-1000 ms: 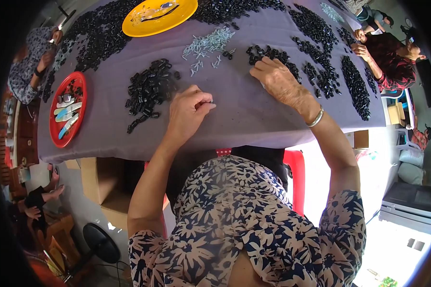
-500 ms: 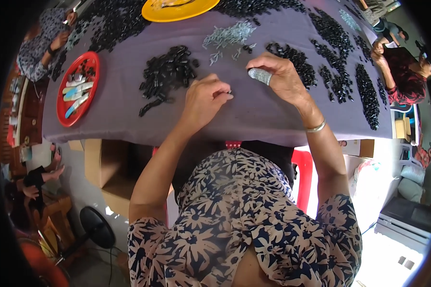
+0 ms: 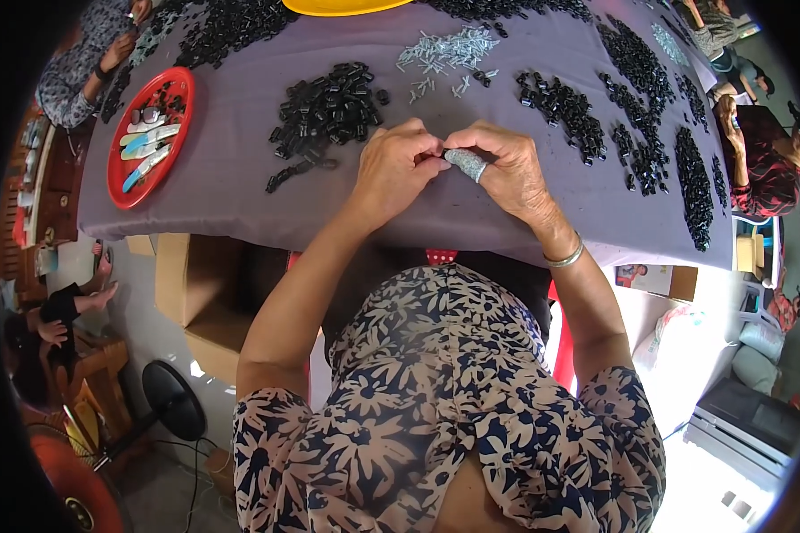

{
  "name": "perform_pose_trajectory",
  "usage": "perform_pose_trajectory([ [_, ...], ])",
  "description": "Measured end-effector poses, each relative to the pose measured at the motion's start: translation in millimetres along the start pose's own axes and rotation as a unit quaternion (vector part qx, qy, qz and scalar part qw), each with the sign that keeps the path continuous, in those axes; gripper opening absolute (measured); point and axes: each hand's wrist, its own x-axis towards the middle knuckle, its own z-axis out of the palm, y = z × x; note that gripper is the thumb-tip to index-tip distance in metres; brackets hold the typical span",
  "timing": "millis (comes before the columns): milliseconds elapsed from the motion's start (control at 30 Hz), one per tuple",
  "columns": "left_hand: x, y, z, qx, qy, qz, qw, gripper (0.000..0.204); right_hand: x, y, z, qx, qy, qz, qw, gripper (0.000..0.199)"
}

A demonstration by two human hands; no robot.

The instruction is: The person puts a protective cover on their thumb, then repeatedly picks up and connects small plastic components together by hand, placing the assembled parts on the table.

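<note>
Working area at a cloth-covered bench, seen from above. A red plate bearing handled tools lies toward the near left corner; a yellow plate, cut by the view's upper border, lies toward the far side. A long strip of black pieces runs down near the right edge. Inward, a heap of black pieces lies beyond and left of the left hand, with a short tail toward the near edge; a looser black spread lies beyond and right of the right hand. Pale slender pins are scattered farther toward the far side, between the two. The hands meet above the bench, midway along its near edge, with nothing standing between them. The left is narrowed to a pinch; the right, a grey wrap on one digit, brings its fingertips alongside, its grip impossible to tell. Smallest, at their junction, is a dark piece, probably in the left fingertips, to the left hand's right and the right hand's left, its long axis hidden by the fingers
</note>
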Motion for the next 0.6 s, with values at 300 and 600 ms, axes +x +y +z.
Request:
perform_pose_trajectory([
  [300, 1.0, 0.8, -0.5, 0.016, -0.005, 0.01, 1.0, 0.011, 2.7, -6.0, -2.2, -0.033, -0.003, -0.01, 0.999, 0.019],
  [600, 1.3, 0.4, 0.3, 0.007, 0.013, 0.026, 1.0, 0.012, 3.5, -1.2, 0.7, -0.118, -0.011, -0.093, 0.989, 0.019],
])
